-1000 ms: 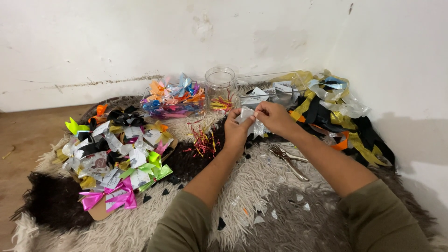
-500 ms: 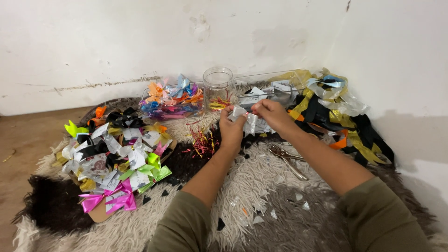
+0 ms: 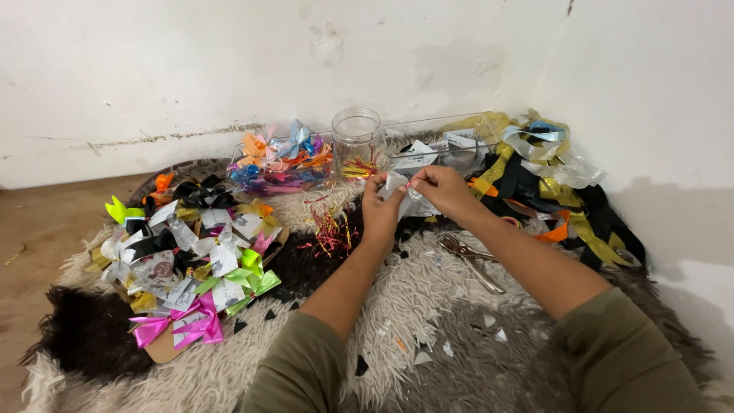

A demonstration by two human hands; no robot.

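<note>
Both hands, left hand [image 3: 380,208] and right hand [image 3: 440,189], pinch a silver ribbon piece [image 3: 404,193] in a closed grip just in front of the clear jar [image 3: 356,138]; scissors [image 3: 468,256] lie nearer, on the shaggy rug [image 3: 428,306].

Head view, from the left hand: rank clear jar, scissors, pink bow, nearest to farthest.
From the left hand:
1. Clear jar, just beyond the hand, by the wall.
2. Scissors, on the shaggy rug to the hand's right, under the right forearm; only slightly farther than the jar.
3. Pink bow, far left, at the near edge of the bow pile.
</note>
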